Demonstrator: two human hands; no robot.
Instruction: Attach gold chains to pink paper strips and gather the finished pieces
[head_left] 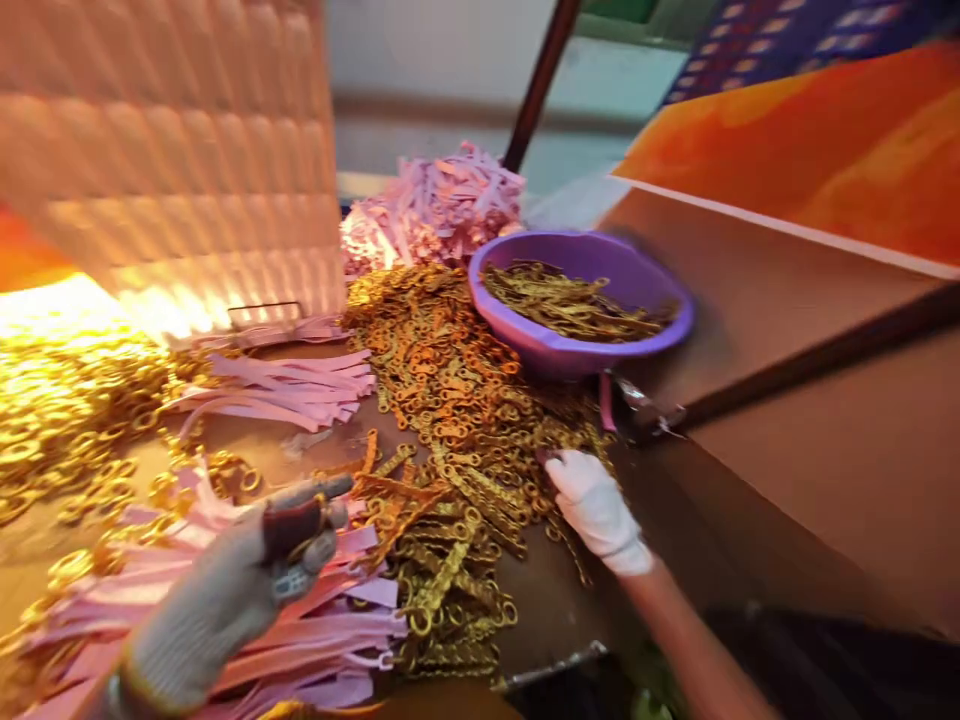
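Note:
My left hand [232,580], in a grey knit glove with a dark red patch, is above a spread of pink strips [322,640]. Its thumb and fingers close on a small gold-coloured ring piece, partly hidden. My right hand [596,510], in a white glove, is at the right edge of a heap of gold-coloured metal links [457,390]. Its fingers are curled down at the links; whatever they hold is hidden. Between the hands lie flat, twisted gold-coloured bars with ring ends [450,580].
A purple bowl [585,355] holding more gold-coloured bars stands behind my right hand. Far back is a pile of pink strips [450,200]. Shiny gold rings [67,420] cover the left side, below a ribbed, lit panel [210,150]. A dark bar [810,370] crosses the right.

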